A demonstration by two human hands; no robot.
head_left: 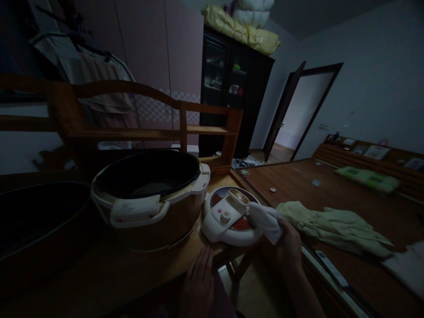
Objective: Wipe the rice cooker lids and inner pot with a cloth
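Observation:
My right hand point(289, 244) is closed on a white cloth point(266, 221). Its far end reaches the right side of a white pressure cooker lid point(212, 229), near the lid's handle. The lid lies on the wooden desk point(165, 270), with a knob and a small pink-red spot on top. My left hand point(200, 279) rests with fingers stretched out at the desk's front edge, just short of the lid, and holds nothing. Left of the lid stands the uncovered cooker body point(179, 223), its inside dark. A dark round pot point(43, 221) sits at the far left, partly cut off by the frame.
A wooden shelf rack point(132, 134) rises along the back of the desk. To the right is a low brown bed point(265, 176) with a light green garment point(331, 225) and a remote control point(331, 268) by its edge. A dark cabinet point(258, 88) stands behind.

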